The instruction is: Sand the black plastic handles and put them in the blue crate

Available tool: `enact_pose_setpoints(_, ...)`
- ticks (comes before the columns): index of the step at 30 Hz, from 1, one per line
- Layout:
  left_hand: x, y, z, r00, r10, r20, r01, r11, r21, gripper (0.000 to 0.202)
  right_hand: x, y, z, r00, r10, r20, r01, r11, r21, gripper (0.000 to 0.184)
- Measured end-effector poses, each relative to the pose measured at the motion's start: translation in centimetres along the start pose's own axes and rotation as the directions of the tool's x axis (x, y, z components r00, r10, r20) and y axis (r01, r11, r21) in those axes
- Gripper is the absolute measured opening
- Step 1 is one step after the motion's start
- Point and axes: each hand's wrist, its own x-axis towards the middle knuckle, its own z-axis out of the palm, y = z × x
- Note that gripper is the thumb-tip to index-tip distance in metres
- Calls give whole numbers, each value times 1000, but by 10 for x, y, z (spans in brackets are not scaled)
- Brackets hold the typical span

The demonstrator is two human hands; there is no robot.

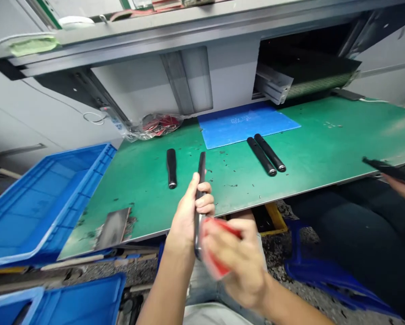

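In the head view my left hand (195, 205) is closed around a long black handle (201, 167), tilted with its far end over the table. My right hand (245, 262), smeared by motion, grips a red sheet or pad (219, 266) and presses it against the handle's near end. Whether the pad is cloth or abrasive paper I cannot make out. Another black handle (171, 168) lies on the green table (148, 198) to the left. Two more black handles (266, 153) rest side by side to the right, with shiny near ends.
At the back are a blue sheet (246, 124) and a plastic bag of red pieces (160, 125). A dark flat piece (112, 228) lies front left amid black scraps. A blue crate (53, 194) stands left. At right, a co-worker's hand (403, 187) holds a black object.
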Motion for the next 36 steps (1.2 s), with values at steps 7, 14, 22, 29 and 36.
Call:
enact_pose_setpoints(7,3,0,13,997,36,-73,-30,996,87,24,-22,1,-18,967,50,-249,-42,998,39,43)
enact_pose_setpoints(14,0,-6,16,997,44,-60,-35,989,144,28,-8,10,-20,972,53,-231,-46,998,35,43)
enact_pose_setpoints(22,7,-4,4,990,60,-131,-45,992,116,23,0,-9,15,981,-163,102,155,985,81,33)
enact_pose_setpoints(29,46,106,-45,731,682,-3,-274,298,914,33,-30,11,9,993,-58,-105,58,998,-8,36)
enact_pose_setpoints(36,108,178,-65,563,823,83,105,-171,980,44,-50,20,22,973,48,-226,-37,998,51,45)
